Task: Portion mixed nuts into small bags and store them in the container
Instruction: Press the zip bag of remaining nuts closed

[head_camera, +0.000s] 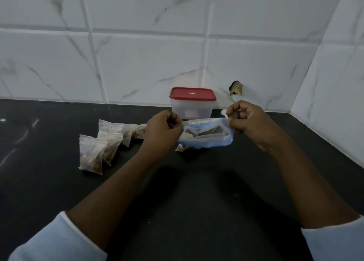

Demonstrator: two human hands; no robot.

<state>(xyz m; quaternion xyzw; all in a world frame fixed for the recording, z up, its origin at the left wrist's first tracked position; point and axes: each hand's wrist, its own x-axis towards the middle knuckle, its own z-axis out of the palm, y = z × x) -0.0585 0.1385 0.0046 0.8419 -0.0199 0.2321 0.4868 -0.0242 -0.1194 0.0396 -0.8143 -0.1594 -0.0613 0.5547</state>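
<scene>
Small bags (102, 142) of mixed nuts, clear plastic and at least 4 in number, lie clustered on the black countertop (197, 192) left of centre, touching or overlapping one another. The exact count cannot be told, because the farthest ones run behind the left hand (163, 132). 1 further nut-filled packet (183, 147) shows partly on the countertop directly beneath the zip bag (208, 136). That zip bag is larger, blue-tinted and translucent. It is held above the countertop between both hands, seal strip uppermost and roughly level. Dark contents show through its wall but cannot be identified. The left hand pinches the left end of the seal strip, thumb and fingers curled and pressed together on the plastic. The right hand (250, 123) pinches the top right corner between thumb and forefinger, and its remaining fingers are curled toward the palm. The container (192, 109), clear-walled and rectangular, stands upright at the back of the countertop near the wall (147, 64), just behind the zip bag. Its red lid (192, 93) is seated on top, and its contents cannot be told through the cloudy side. A small white object (223, 112) sits just right of the container, mostly hidden by the right hand. The wall is white marble-pattern tile, with 1 chipped hole (235, 88) above the right hand. Both forearms are bare, with pale sleeves (55, 241) at the bottom edge.
</scene>
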